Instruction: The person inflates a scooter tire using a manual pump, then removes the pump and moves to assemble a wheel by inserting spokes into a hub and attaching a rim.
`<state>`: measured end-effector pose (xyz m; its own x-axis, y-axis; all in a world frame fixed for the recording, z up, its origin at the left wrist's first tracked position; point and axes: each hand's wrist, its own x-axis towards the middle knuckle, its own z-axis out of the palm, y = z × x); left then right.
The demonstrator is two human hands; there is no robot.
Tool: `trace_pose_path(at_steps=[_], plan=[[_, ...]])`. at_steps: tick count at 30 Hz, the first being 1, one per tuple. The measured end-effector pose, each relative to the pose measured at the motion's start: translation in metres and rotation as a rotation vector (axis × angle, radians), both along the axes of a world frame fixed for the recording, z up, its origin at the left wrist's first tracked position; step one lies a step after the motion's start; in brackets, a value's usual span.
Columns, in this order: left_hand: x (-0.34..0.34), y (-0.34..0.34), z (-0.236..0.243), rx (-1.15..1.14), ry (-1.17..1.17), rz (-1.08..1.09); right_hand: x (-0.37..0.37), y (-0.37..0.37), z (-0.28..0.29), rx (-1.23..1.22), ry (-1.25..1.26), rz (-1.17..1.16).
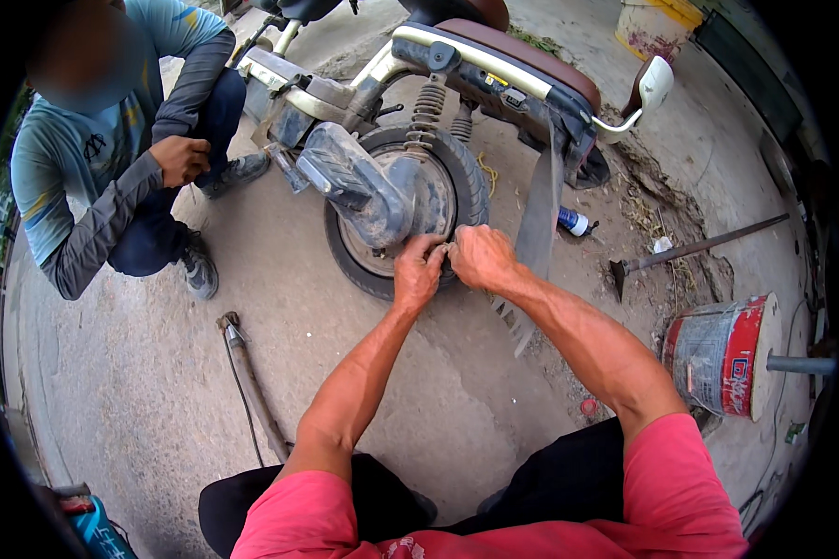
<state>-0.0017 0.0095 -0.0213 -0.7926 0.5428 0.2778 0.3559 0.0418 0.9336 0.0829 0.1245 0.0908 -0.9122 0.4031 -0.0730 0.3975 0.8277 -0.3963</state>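
A scooter lies tipped on the ground, its rear wheel (476,177) nearest me, with a dusty grey drive housing (373,191) across the hub. At the near edge of this wheel my left hand (418,270) and my right hand (481,257) almost touch. My left fingers are pinched together against the rim. Bent into a fist, my right hand presses in from the tyre side. Something small sits between the fingertips, too hidden to name. Beyond the hub stands a coil shock absorber (427,110). A grey mudguard strip (538,212) hangs right of the tyre.
A person (112,168) squats at the left, near the scooter. On the concrete lie a metal rod (259,396) with a thin cable, a blue-and-white bottle-like item (576,222) and a long-handled tool (704,246). A red-and-grey bucket (713,359) lies at the right; another bucket (651,30) stands behind.
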Motion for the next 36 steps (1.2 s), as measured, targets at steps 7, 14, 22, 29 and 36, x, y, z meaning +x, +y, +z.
trace_pose_path(at_steps=[7,14,22,29,36], plan=[[-0.001,-0.001,-0.004,0.029,-0.028,-0.020,-0.003,0.000,0.002,-0.057,-0.039,-0.055],[0.003,-0.003,0.007,-0.005,-0.069,0.005,-0.004,-0.002,-0.001,-0.071,-0.050,-0.081],[0.000,-0.005,0.005,0.005,-0.064,-0.032,-0.009,0.002,-0.006,-0.120,-0.076,-0.134],[0.002,-0.003,0.007,-0.011,-0.069,-0.006,-0.007,0.002,-0.005,-0.107,-0.087,-0.114],[0.001,-0.004,0.013,-0.031,-0.062,0.002,-0.004,-0.001,0.004,0.006,-0.060,-0.057]])
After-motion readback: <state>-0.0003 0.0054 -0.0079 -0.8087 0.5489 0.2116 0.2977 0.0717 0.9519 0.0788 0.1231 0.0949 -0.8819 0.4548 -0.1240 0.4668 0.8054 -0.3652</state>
